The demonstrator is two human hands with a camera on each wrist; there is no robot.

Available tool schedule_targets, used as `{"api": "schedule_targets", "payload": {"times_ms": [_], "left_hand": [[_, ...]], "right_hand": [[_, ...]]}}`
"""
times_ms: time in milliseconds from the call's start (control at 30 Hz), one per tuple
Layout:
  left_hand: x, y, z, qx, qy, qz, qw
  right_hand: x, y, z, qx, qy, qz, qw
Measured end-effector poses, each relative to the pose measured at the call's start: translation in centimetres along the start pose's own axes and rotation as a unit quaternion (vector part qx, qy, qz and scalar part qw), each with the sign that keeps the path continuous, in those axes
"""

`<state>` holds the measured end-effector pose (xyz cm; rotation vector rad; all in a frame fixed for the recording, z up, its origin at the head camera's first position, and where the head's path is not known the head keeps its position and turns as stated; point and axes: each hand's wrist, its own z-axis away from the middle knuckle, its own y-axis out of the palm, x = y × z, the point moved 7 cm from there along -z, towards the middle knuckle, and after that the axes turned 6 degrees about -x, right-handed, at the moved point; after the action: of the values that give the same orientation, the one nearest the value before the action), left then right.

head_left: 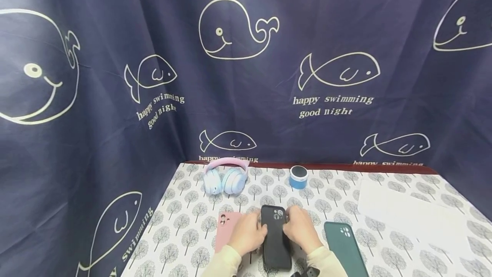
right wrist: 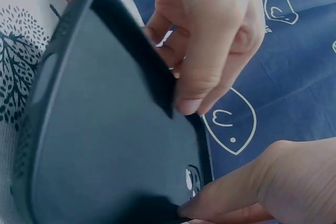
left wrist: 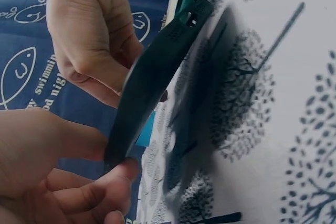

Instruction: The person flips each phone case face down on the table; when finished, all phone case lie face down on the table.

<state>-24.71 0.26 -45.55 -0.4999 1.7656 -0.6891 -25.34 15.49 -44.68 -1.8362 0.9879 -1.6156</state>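
A black phone case (head_left: pixel 276 247) is held in both hands above the table, its camera cutout at the far end. On its left long edge my left hand (head_left: pixel 247 233) pinches the rim between thumb and fingers. My right hand (head_left: pixel 303 228) grips the opposite edge near the cutout. The right wrist view looks into the bare inside of the case (right wrist: pixel 110 124), and the left wrist view shows it tilted, edge-on. A pink phone case (head_left: pixel 226 228) lies partly under my left forearm. To the right of my right hand lies a dark green phone case (head_left: pixel 344 245).
Pink and pale blue headphones (head_left: pixel 226 178) stand at the back left of the table. A small blue speaker (head_left: pixel 298 177) is at the back middle. White sheets (head_left: pixel 407 213) lie on the right of the tree-patterned tablecloth (head_left: pixel 184 243). A blue curtain (head_left: pixel 269 80) hangs behind.
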Motion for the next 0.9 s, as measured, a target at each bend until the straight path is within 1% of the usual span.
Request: {"api": "schedule_targets", "payload": {"times_ms": [100, 233, 367, 500, 600, 767, 900], "left_hand": [[-0.2, -0.3, -0.2, -0.006, 0.003, 0.013, 0.9999], [-0.5, -0.7, -0.5, -0.016, 0.019, 0.017, 0.9996], [-0.9, -1.2, -0.7, -0.023, 0.030, 0.037, 0.9986], [-1.5, -1.7, -0.6, -0.031, 0.039, 0.051, 0.9975], [-1.8, -1.9, -0.5, -0.035, 0.043, 0.050, 0.9972], [-1.8, -1.8, -0.5, -0.031, 0.040, 0.043, 0.9978], [-1.9, -1.5, -0.6, -0.030, 0.046, 0.029, 0.9981]], "right_hand": [[-0.1, 0.1, -0.1, -0.004, 0.001, 0.004, 1.000], [0.0, 0.2, -0.2, -0.008, 0.005, 0.009, 1.000], [0.2, 0.5, -0.1, -0.010, 0.006, -0.007, 1.000], [0.4, 1.0, 0.1, -0.008, -0.008, -0.033, 0.999], [0.5, 1.6, 0.1, 0.000, -0.015, -0.045, 0.999], [0.4, 2.7, 0.3, 0.010, -0.013, -0.056, 0.998], [0.9, 3.3, 0.4, 0.000, -0.042, -0.049, 0.998]]}}
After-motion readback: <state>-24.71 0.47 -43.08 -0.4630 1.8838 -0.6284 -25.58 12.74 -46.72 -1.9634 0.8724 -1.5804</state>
